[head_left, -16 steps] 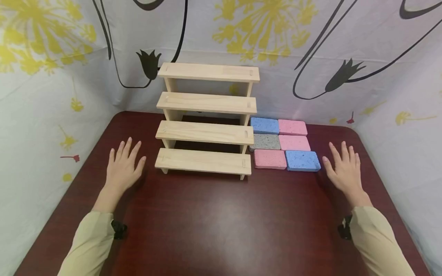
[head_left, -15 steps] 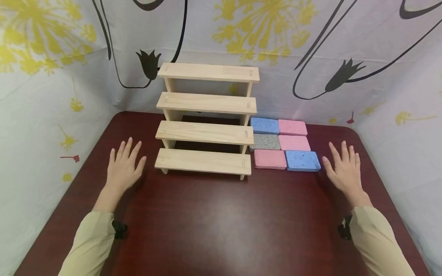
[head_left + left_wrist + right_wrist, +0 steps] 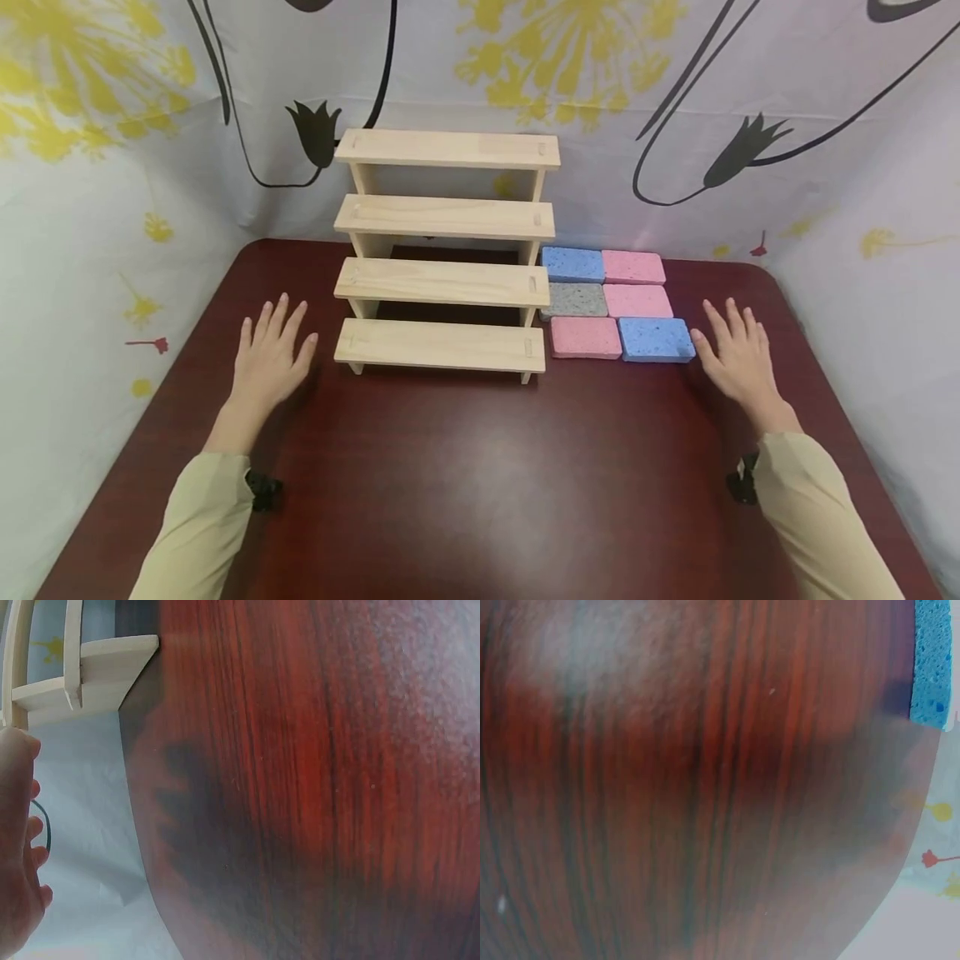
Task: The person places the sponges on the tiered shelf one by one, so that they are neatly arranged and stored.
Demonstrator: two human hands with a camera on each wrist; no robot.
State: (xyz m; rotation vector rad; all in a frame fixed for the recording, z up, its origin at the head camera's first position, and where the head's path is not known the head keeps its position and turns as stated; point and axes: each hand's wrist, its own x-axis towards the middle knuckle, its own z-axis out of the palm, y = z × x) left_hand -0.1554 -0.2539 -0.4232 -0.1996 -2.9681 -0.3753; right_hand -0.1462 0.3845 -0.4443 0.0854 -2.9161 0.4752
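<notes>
My left hand [image 3: 272, 358] is held flat above the table's left side, fingers spread and straight, holding nothing; the left wrist view shows part of that hand [image 3: 16, 840] at its left edge. A four-tier wooden step shelf [image 3: 442, 343] stands just right of it. On the other side, my right hand [image 3: 738, 358] has its fingers extended, with the thumb tip right at the edge of a blue sponge [image 3: 656, 340]. The right wrist view catches that blue sponge [image 3: 931, 664] but not the hand. Beside it lies a pink sponge [image 3: 586, 337].
Behind the front pair lie a grey sponge [image 3: 574, 300], a pink sponge [image 3: 638, 301], another blue sponge [image 3: 572, 264] and another pink sponge [image 3: 633, 267], close against the shelf's right side. A flower-printed cloth [image 3: 600, 183] surrounds the dark red table [image 3: 450, 467] at back and sides.
My right hand has shifted slightly left, closer to the front blue sponge. The head view has moved a little. My left hand keeps nearly the same place and pose.
</notes>
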